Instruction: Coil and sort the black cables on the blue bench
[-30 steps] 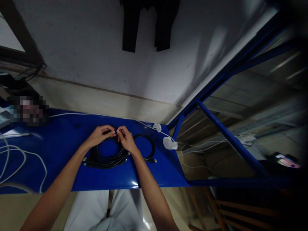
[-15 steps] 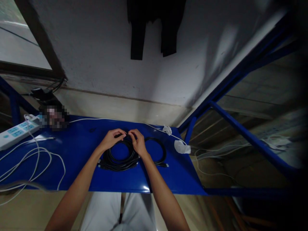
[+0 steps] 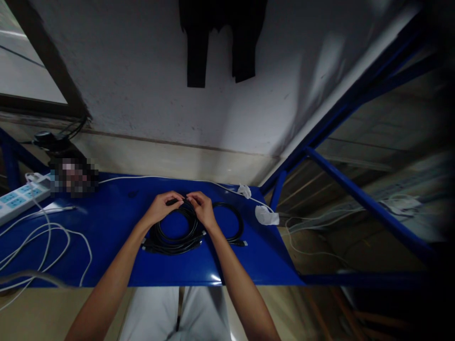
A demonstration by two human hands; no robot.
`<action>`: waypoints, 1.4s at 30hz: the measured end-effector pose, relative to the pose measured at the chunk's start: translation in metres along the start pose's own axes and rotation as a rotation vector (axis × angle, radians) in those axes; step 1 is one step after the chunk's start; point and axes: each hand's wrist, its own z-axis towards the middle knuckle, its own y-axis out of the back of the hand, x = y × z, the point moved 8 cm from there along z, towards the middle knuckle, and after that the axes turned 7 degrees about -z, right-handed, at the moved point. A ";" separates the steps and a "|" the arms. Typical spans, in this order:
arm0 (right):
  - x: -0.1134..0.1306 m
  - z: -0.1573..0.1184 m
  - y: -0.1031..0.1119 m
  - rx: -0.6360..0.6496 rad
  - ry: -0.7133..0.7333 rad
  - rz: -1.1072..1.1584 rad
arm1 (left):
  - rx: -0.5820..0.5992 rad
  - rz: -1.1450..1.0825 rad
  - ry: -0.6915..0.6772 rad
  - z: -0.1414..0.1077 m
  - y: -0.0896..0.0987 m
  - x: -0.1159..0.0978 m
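A coiled black cable with metal-ended plugs lies flat on the blue tabletop. At the coil's far side, my left hand is closed, thumb and fingers pinching the black cable. Facing it, my right hand is also closed in a pinch on the same stretch, the fingertips of both hands nearly meeting. Whether a thin tie is there too is too small to tell. Right of my right wrist rests a second, looser loop of black cable, its plug toward me.
On the left are a white power strip and loose white cables. A blurred-out object stands behind them. White crumpled pieces sit by the right edge, along a white wire. Blue frame bars rise on the right.
Both hands stay at the coil's far side, with the fingertips slightly shifted. The whole view has moved a little, so things at left appear further left.
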 end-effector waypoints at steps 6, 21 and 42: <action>-0.014 0.002 -0.005 0.059 -0.108 0.141 | -0.004 0.005 0.000 0.000 0.000 0.000; -0.007 -0.005 -0.018 0.208 -0.226 0.354 | 0.043 0.075 -0.085 0.000 0.000 -0.003; 0.005 -0.007 -0.018 0.211 -0.104 0.148 | 0.061 0.099 -0.098 0.002 0.003 0.004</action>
